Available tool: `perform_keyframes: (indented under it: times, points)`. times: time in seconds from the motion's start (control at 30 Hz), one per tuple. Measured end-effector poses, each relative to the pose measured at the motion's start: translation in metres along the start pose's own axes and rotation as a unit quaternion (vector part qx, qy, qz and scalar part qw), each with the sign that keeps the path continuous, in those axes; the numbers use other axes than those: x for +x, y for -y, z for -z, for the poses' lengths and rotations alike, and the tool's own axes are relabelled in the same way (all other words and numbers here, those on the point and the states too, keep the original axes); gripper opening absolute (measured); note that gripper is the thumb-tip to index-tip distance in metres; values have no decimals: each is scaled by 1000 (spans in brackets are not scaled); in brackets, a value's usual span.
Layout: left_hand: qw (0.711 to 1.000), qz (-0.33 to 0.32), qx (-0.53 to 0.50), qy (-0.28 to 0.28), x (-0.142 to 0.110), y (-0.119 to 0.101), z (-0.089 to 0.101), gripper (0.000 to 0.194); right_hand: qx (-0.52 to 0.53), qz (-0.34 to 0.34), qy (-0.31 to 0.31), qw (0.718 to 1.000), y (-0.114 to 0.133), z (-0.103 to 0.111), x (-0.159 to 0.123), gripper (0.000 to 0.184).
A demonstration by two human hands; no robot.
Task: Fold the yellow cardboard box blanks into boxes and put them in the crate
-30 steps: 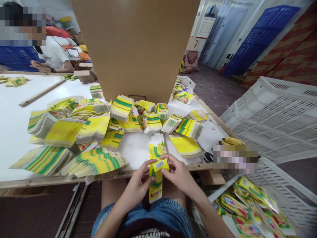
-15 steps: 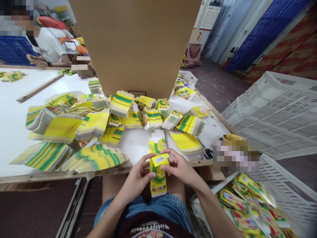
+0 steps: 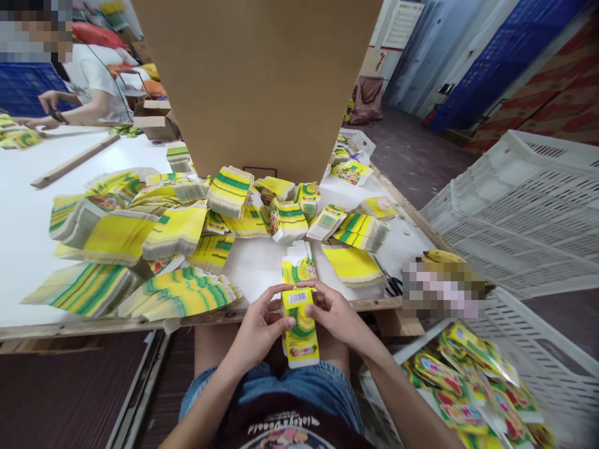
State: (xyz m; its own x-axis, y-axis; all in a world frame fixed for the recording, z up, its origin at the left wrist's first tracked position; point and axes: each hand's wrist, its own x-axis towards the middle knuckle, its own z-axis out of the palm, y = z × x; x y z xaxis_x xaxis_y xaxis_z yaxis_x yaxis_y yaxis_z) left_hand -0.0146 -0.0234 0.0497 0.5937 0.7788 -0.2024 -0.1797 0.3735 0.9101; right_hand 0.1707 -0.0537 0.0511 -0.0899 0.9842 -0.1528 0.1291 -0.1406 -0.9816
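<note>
Yellow box [image 3: 302,332] held between both hands over the lap, at the near edge of the white table [image 3: 28,243]; its barcode end lies toward the table, its lower end hangs toward the shorts. Left hand [image 3: 262,324]: narrow grip on the box's left edge, thumb on the front face, fingers curled behind or along the top. Right hand [image 3: 333,312]: narrow grip on the right edge, thumb on the face just below the barcode, index fingertip at the top edge; the other fingers are partly hidden. Just beyond the fingertips, a second printed piece [image 3: 296,269] with white flaps lies on the table; cannot tell whether it is separate from the held box. Step in hand, judged from the finger placement: working the barcode end of the box, probably shaping or folding it. Next move would call for light, even thumb pressure, with the left hand steadying the body so the thin card does not crease. Nearby: carton stacks [image 3: 175,234] to the left, scissors [image 3: 394,287] to the right, white crate [image 3: 556,368] with printed packs [image 3: 461,408] low at the right
</note>
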Motion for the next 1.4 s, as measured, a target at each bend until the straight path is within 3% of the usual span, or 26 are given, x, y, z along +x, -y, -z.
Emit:
perform_keyframes:
  times: [0.1,0.23,0.3,0.37,0.4,0.47,0.5,0.53,0.6,0.7,0.8,0.87,1.0,1.2,1.3,1.4]
  points:
    - [1000,-4,-6,3,3,3,-3,52,25,44,-48,998,-2,-5,1,30]
    - [998,-38,42,-10,5,9,-20,42,18,49,-113,992,-2,-9,-8,24]
    - [995,-55,85,5,7,12,-27,38,-30,29,-121,992,-2,10,-27,25]
    - [985,-79,154,9,11,15,-26,40,-146,-10,-141,979,-4,47,-59,28]
    - [975,-97,202,-2,15,17,-24,43,-234,-34,-172,956,-5,71,-77,32]
    - [941,-132,311,-30,26,26,-15,49,-404,-79,-247,877,-8,114,-110,39]
    - [920,-143,362,-37,33,32,-10,51,-457,-99,-280,838,-10,128,-120,45]
    - [903,-145,404,-32,39,38,-6,50,-477,-102,-292,822,-11,136,-125,47]
    - [875,-141,462,-9,49,51,-1,48,-444,-86,-280,847,-15,125,-114,45]
    - [859,-147,490,6,54,64,0,46,-356,-69,-235,902,-25,67,-58,33]
    - [877,-151,456,10,49,67,3,47,-359,-78,-253,895,-42,14,2,23]
    - [895,-151,421,5,44,66,7,45,-362,-97,-272,887,-51,-2,25,18]
    - [917,-135,374,-39,37,57,12,37,-341,-118,-281,889,-57,5,35,12]
    - [945,-107,285,-121,43,33,16,32,-270,-79,-276,919,-38,26,30,21]
    - [973,-85,164,-135,46,23,15,38,-209,-54,-261,941,-28,22,19,28]
    - [996,-18,-27,-86,45,19,10,46,-82,-69,-211,971,-23,6,3,39]
